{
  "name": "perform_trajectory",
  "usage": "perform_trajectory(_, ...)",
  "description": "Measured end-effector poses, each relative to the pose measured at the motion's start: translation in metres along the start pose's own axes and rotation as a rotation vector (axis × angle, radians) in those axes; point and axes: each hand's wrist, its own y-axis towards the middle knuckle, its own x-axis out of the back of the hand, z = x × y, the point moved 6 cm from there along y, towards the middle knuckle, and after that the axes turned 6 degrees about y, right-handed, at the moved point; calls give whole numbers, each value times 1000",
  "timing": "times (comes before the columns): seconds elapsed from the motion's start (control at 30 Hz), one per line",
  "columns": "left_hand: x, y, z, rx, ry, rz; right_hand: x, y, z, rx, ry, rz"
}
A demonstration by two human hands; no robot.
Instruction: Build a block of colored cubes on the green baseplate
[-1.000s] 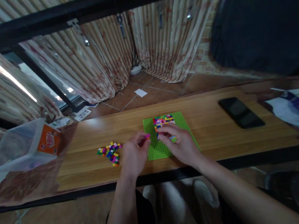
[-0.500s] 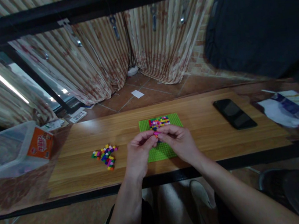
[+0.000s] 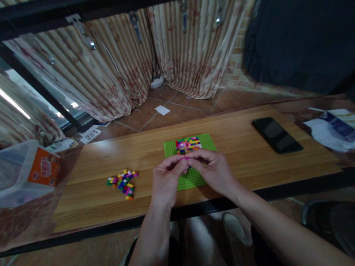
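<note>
Over the green baseplate (image 3: 178,185), my left hand (image 3: 168,174) and my right hand (image 3: 210,166) meet fingertip to fingertip. Both are closed in a pinch around a small magenta toy brick (image 3: 187,158), of which only a sliver shows between the fingers. Just beyond my fingertips, a block of multicoloured bricks (image 3: 188,144) sits on the far part of the baseplate; its near edge is hidden by my hands. To the left on the wooden tabletop lies a loose pile of small coloured bricks (image 3: 124,184).
A black phone (image 3: 277,135) lies on the right of the wooden table (image 3: 231,138). Left of the table stands a clear plastic bin (image 3: 8,174) with an orange label. Papers and a packet (image 3: 345,129) lie at the far right. Curtains (image 3: 122,66) hang behind.
My hands stay pinched together above the baseplate, the fingers shifting slightly. An orange piece that showed below the magenta brick is now out of sight. The view has shifted a little.
</note>
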Motion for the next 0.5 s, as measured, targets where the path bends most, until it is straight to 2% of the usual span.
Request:
perform_trajectory(0.2, -5, -3, 2, 180, -195, 39, 8, 4, 2, -33, 163, -80)
perform_trajectory(0.4, 7, 0, 0, 180, -162, -75, 28, 8, 4, -76, 186, -183)
perform_trajectory(0.5, 8, 1, 3, 194, -132, -84, 36, 9, 5, -74, 214, -214)
